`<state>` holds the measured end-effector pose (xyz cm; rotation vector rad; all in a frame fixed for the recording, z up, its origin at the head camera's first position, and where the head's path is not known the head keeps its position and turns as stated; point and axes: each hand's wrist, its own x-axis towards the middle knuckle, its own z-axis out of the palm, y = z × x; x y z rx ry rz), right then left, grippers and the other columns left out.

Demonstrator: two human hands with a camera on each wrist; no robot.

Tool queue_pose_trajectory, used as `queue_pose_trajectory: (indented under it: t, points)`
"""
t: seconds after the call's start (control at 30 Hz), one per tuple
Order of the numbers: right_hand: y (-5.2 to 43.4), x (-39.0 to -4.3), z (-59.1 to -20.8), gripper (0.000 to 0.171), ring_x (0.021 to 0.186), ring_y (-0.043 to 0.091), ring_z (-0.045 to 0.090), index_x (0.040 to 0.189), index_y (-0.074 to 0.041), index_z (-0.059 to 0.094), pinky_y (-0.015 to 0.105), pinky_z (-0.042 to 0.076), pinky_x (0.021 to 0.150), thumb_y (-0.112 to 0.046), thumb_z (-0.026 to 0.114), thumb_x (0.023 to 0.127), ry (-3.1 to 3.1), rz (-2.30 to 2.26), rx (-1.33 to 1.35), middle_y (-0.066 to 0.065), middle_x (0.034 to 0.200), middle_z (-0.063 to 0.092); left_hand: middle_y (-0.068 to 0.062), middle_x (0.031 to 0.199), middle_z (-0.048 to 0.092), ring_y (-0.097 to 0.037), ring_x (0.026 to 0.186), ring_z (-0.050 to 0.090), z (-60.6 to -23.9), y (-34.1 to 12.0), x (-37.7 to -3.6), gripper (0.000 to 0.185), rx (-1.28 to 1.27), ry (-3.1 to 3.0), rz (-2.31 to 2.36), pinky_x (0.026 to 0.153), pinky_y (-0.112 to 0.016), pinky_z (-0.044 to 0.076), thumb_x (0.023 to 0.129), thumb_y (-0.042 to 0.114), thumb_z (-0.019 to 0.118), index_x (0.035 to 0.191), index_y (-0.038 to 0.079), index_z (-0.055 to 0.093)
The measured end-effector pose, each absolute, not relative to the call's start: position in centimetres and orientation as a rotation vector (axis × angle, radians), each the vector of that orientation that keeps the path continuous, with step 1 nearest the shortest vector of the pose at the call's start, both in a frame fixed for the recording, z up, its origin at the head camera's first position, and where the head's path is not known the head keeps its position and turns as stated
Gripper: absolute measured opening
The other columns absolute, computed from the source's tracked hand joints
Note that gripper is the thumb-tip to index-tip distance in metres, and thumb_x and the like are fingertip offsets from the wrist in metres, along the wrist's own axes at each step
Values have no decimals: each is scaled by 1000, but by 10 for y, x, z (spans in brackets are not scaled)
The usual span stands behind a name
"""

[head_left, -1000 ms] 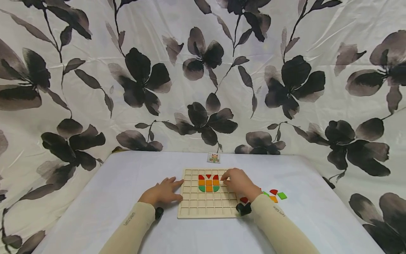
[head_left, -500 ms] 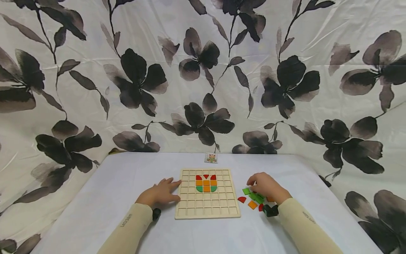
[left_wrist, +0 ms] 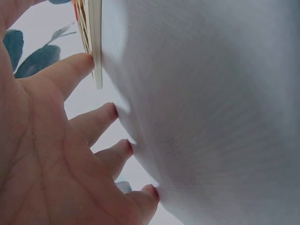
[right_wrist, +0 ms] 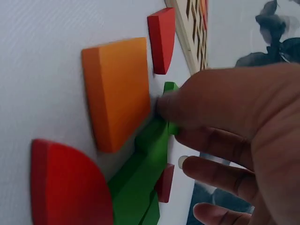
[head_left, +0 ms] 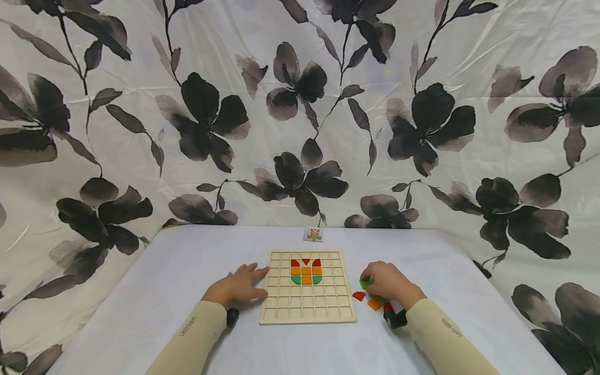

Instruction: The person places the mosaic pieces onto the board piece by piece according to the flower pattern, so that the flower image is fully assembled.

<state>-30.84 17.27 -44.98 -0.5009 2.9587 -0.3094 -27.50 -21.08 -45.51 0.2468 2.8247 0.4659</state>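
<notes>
A pale wooden grid board [head_left: 308, 307] lies on the table, with red, orange and green tiles set as a flower shape [head_left: 306, 271] in its upper middle. My left hand [head_left: 236, 285] is spread at the board's left edge; in the left wrist view a finger [left_wrist: 77, 65] touches its side while other fingertips rest on the cloth. Right of the board, my right hand [head_left: 390, 283] is over loose tiles. Its thumb and forefinger pinch a green tile [right_wrist: 170, 86]. Close by are an orange square tile [right_wrist: 123, 91], a red quarter-round tile [right_wrist: 70, 185] and other green tiles [right_wrist: 140, 180].
Behind the board lies a small pattern card [head_left: 313, 234]. A loose red tile [head_left: 359, 296] sits just off the board's right side. The white-covered table [head_left: 187, 250] ends at a flower-printed cloth [head_left: 300, 130]. Part of the loose pile is hidden under my right hand.
My right hand has moved from the board's upper right to the loose tiles and lowered onto a green one. My left hand has stayed at the board's edge.
</notes>
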Motion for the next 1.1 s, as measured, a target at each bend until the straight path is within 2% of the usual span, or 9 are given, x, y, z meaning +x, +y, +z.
queue_pose_trajectory:
  t: [0.23,0.43,0.53,0.77,1.1]
  points:
    - [164,-306,-446,20,83,14,53,95,-18,73,41,49,88,-20,78,76,2986,-316,-545,-7,91,65,-17,156,32,-46,145,22,-454,-209,-277,73,225,2828,454,110,-73,17,84,45,64,149,22,40]
    - [140,-305,-442,25,91,13,56,102,-20,73,45,44,97,-23,76,77,2984,-443,-631,-9,96,68,-20,155,32,-48,144,22,-453,-211,-275,73,256,2836,461,109,-74,17,84,43,65,148,19,41]
    - [124,-301,-441,26,96,15,57,105,-19,73,46,43,97,-22,74,79,2958,-510,-732,-8,99,69,-20,155,33,-49,143,23,-453,-211,-275,73,266,2841,449,108,-74,18,84,44,65,148,18,41]
    - [87,-289,-444,21,100,18,61,105,-19,75,43,45,92,-27,71,86,2952,-470,-1011,-8,103,73,-19,156,32,-47,144,23,-457,-212,-277,74,243,2841,441,109,-73,18,84,46,64,149,21,40]
    - [61,-282,-454,13,90,11,61,95,-22,78,30,43,75,-28,72,85,2997,-311,-1195,-11,96,74,-18,156,32,-46,144,23,-459,-211,-279,74,240,2837,442,109,-73,18,84,47,64,149,22,40]
